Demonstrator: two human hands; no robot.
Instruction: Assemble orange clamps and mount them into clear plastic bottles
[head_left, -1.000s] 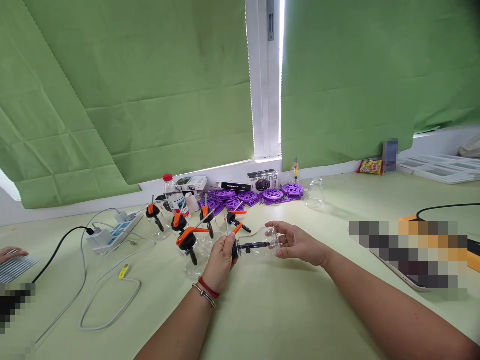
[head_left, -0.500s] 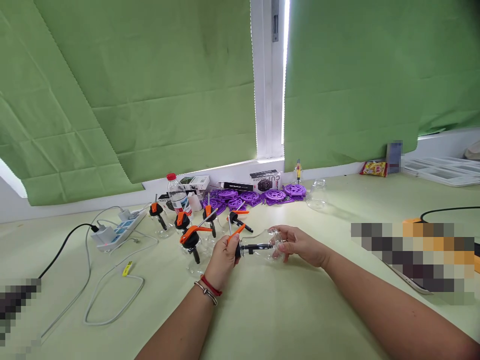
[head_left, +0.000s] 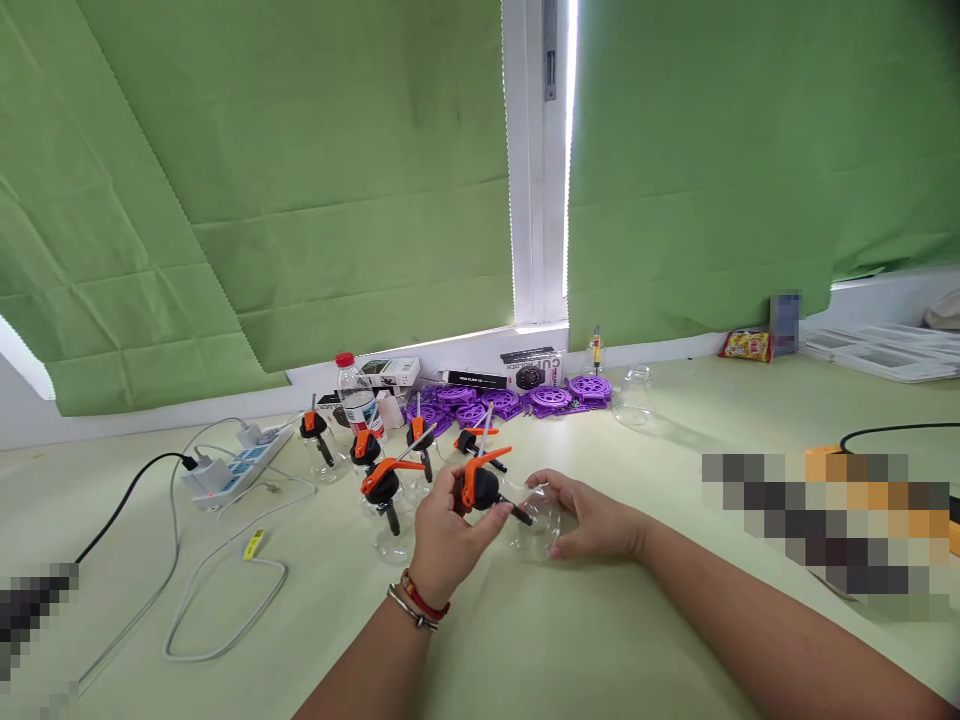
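My left hand is closed around the black and orange sprayer head of a clear small bottle. My right hand wraps the bottle's clear body from the right. The bottle now stands nearly upright on the pale green table, tilted a little, its dip tube slanting down inside. Just left of my hands stand several more clear bottles with orange and black sprayer heads.
A white power strip with black and white cables lies at the left. A water bottle with a red cap, small boxes and purple plastic wheels line the window ledge. A clear bottle without a head stands further right. White trays sit far right.
The bottle, held lying sideways between both hands, has been tipped up so the sprayer head is on top. Both hands stayed on it. The view shifted slightly.
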